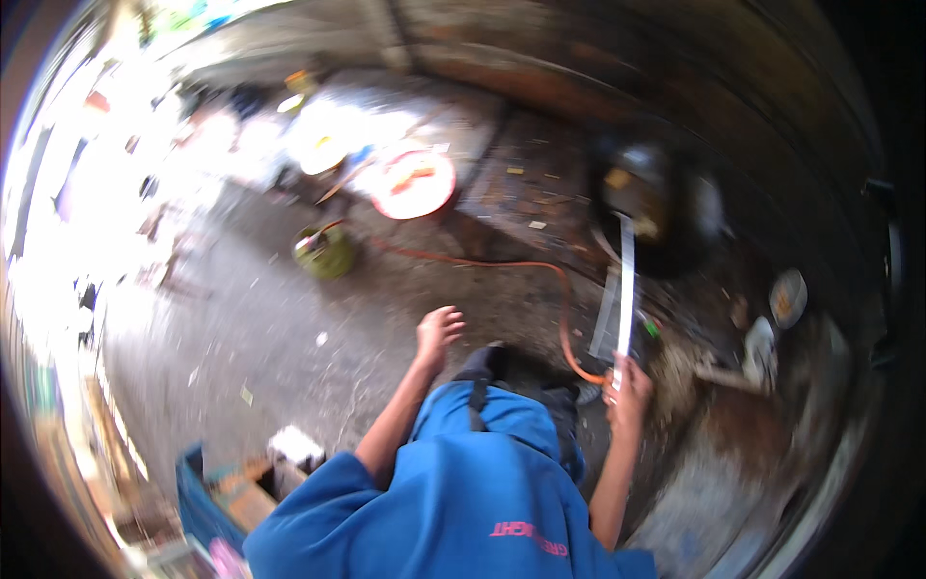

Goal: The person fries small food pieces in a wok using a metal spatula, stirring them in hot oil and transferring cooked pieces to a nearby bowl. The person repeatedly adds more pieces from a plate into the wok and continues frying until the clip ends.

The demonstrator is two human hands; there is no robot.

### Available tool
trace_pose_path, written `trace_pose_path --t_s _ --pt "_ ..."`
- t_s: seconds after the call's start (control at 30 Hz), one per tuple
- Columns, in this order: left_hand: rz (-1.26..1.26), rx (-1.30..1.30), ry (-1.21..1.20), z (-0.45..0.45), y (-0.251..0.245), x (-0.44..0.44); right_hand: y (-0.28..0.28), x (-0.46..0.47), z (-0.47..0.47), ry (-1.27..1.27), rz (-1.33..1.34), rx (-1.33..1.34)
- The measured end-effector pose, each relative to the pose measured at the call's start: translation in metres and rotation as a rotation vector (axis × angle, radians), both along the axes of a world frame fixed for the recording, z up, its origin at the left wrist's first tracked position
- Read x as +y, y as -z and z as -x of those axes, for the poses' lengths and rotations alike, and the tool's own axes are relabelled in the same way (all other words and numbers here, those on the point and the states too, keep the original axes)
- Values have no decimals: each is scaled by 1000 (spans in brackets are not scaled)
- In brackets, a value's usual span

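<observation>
My right hand (628, 394) grips the lower end of a long, flat metal handle (626, 289), probably of a cooking utensil. The handle's far end reaches the rim of a large dark wok (655, 250), where some pale and yellowish food (618, 179) shows through the blur. In front of my body, my left hand (439, 331) hangs in the air over the floor, fingers loosely bent and holding nothing. An orange hose (492, 263) curves over the floor and drops out of sight by my right hand; I cannot tell whether they touch.
A green gas cylinder (329, 255) stands on the concrete floor (239, 318). Beyond it sits a red-rimmed basin (414, 206) with orange pieces inside. A small plate (788, 298) lies at right; a blue crate (206, 506) stands at lower left. Glare washes out the left side.
</observation>
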State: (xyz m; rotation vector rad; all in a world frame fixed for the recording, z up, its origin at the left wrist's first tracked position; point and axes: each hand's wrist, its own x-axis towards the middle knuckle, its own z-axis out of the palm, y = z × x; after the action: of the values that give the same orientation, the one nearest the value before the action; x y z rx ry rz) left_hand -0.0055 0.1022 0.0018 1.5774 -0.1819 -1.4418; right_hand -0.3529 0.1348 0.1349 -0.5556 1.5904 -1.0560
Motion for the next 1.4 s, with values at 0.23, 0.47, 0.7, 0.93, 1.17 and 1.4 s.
trace_pose_path --t_s 0.23,0.47,0.7,0.93,1.17,1.4 --pt "-74 65 111 17 5 -16 -15 4 4 58 -35 6" --pt "-1 180 217 49 15 -31 -41 17 40 124 66 35" --pt "-58 238 313 103 31 -31 -104 55 99 277 1 38" --pt "-38 425 466 163 57 -16 -128 70 198 495 -36 161" --pt "-129 424 491 227 52 -14 -67 71 338 585 -102 345" --pt "-7 597 563 206 57 17 20 28 452 435 -274 805"
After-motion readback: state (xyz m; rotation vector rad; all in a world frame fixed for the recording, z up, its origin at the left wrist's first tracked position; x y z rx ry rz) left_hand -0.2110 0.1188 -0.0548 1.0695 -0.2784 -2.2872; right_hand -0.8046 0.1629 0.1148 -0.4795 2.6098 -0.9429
